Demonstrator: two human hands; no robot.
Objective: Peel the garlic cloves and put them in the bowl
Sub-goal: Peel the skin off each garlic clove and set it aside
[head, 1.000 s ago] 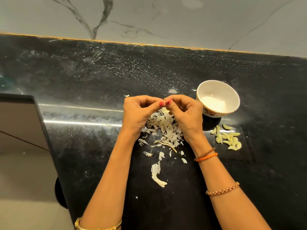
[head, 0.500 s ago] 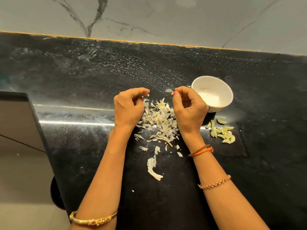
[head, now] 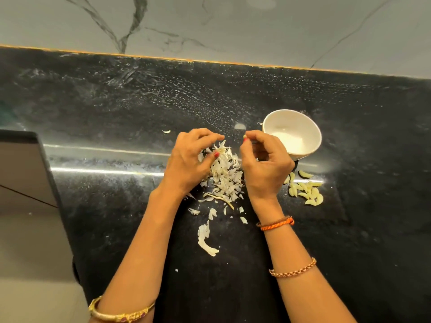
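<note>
Clove (head: 245, 136) barely visible, just a pale tip pinched between thumb and forefinger of right hand (head: 263, 166), rest hidden by the fingers; peeled or not, cannot tell. Right hand sits just left of bowl (head: 312, 131) and covers part of its near-left rim. Bowl is white, upright, inside looks pale; contents hard to make out, glare on the bottom. Left hand (head: 186, 164) is over the left side of the peel pile (head: 225, 177), fingers curled, fingertips down in the skins; whether it pinches a skin, cannot tell. Part of the pile is hidden under that hand. Both forearms run off the near edge of the frame.

Peeled cloves (head: 305, 190) lie in a small yellowish cluster on the counter, near and right of the bowl, beside the right hand; left end of the cluster is covered by the hand. Loose skins trail nearward from the pile, one long curled strip (head: 206, 241) between the forearms. Orange band (head: 276, 223) on right wrist, beaded bracelet (head: 292, 269) further up the arm, gold bangle (head: 121, 313) on left arm.

Counter (head: 116, 108) is black stone, speckled, with white smears and a bright light streak across it. Grey marble wall (head: 233, 24) with dark veins along the far side, thin orange line at the joint. Counter edge drops off at near left, dull floor (head: 30, 229) below.
</note>
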